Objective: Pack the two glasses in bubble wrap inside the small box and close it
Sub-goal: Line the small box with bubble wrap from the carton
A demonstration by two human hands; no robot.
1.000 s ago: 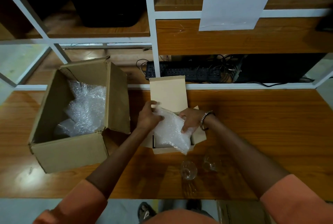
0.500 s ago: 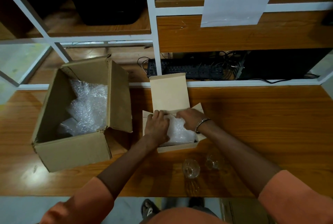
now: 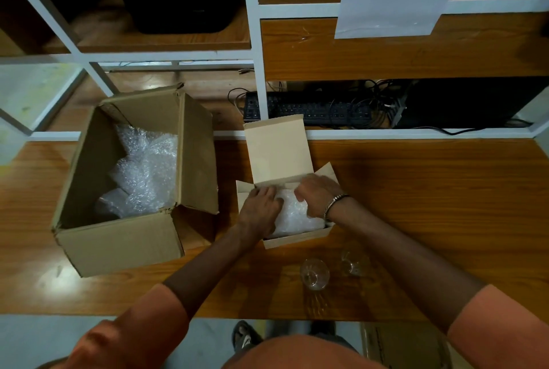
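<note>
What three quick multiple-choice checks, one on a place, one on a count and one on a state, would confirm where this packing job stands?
1. Where are the glasses?
A. On the table, in front of the small box
B. Inside the small box
C. In the large box

2. How many glasses are out on the table?
A. One
B. Two
C. Three

3. How is the small box's lid?
A. Shut
B. Torn off
C. Standing open

Answers:
1. A: both glasses stand on the table, on the near side of the small box.
2. B: two clear glasses show.
3. C: the lid stands up behind, while the left hand and the right hand press bubble wrap into the box.
</note>
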